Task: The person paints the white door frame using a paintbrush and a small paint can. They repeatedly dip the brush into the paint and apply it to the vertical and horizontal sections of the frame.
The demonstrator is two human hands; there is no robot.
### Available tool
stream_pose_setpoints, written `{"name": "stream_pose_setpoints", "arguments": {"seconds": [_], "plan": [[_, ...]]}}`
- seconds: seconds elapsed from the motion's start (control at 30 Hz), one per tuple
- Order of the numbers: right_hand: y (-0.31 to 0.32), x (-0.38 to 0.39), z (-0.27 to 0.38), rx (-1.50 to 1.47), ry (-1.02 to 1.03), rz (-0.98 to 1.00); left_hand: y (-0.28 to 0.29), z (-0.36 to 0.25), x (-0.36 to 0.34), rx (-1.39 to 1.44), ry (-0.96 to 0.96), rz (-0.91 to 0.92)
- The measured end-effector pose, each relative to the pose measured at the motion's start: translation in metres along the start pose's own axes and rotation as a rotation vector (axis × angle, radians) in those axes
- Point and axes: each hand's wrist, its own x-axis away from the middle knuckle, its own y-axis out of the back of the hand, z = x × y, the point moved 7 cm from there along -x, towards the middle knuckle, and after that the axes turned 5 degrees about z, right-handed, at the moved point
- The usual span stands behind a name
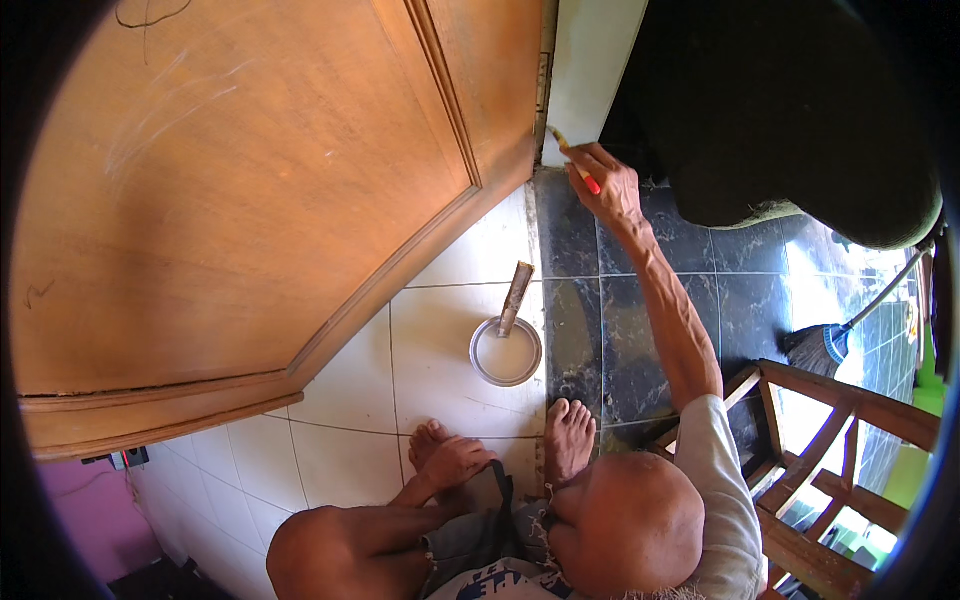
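My right hand (pixel 610 188) grips a paintbrush (pixel 590 183) with a red handle, its bristles at the lower part of a white door frame (pixel 578 80) beside a wooden door (pixel 230 200). An open can (pixel 505 355) of pale paint stands on the white tiles, with a paint-stained stick (pixel 516 295) in it. My left hand (pixel 455 462) is low by my left foot, fingers curled next to a black strap (pixel 505 492); what they hold, if anything, is unclear.
My bare feet (pixel 570 440) rest where white tiles meet black tiles (pixel 660 310). A large dark upholstered object (pixel 780 120) fills the upper right. A broom (pixel 820 345) and a wooden frame piece (pixel 845 410) lie to the right. A socket (pixel 128 458) is at the far left.
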Motion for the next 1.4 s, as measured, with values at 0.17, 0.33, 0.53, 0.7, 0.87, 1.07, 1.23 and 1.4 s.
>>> {"name": "stream_pose_setpoints", "arguments": {"seconds": [0.17, 0.33, 0.53, 0.7, 0.87, 1.07, 1.23, 1.4], "plan": [[0.029, -0.005, 0.023, 0.005, 0.052, -0.176, 0.002, -0.002, 0.0, 0.008, 0.019, -0.006], [0.016, -0.006, 0.009, 0.036, 0.039, 0.04, -0.001, 0.001, 0.0, 0.007, 0.024, 0.024], [0.068, -0.045, 0.021, 0.182, 0.078, -0.133, -0.004, 0.001, 0.0, -0.014, -0.021, -0.02], [0.097, -0.052, 0.053, 0.15, 0.13, -0.348, -0.003, 0.001, 0.004, -0.024, -0.011, -0.034], [0.082, -0.04, 0.018, -0.307, -0.099, -0.318, -0.001, 0.001, -0.002, 0.002, -0.044, -0.027], [0.062, -0.037, -0.027, -0.691, -0.304, -0.3, -0.005, 0.004, 0.001, -0.046, -0.023, 0.013], [0.06, -0.054, -0.026, -0.614, -0.327, -0.33, -0.001, 0.002, 0.003, -0.015, -0.003, -0.004], [0.071, -0.04, -0.02, -0.581, -0.326, -0.332, -0.001, -0.001, 0.001, -0.044, 0.026, 0.007]]}}
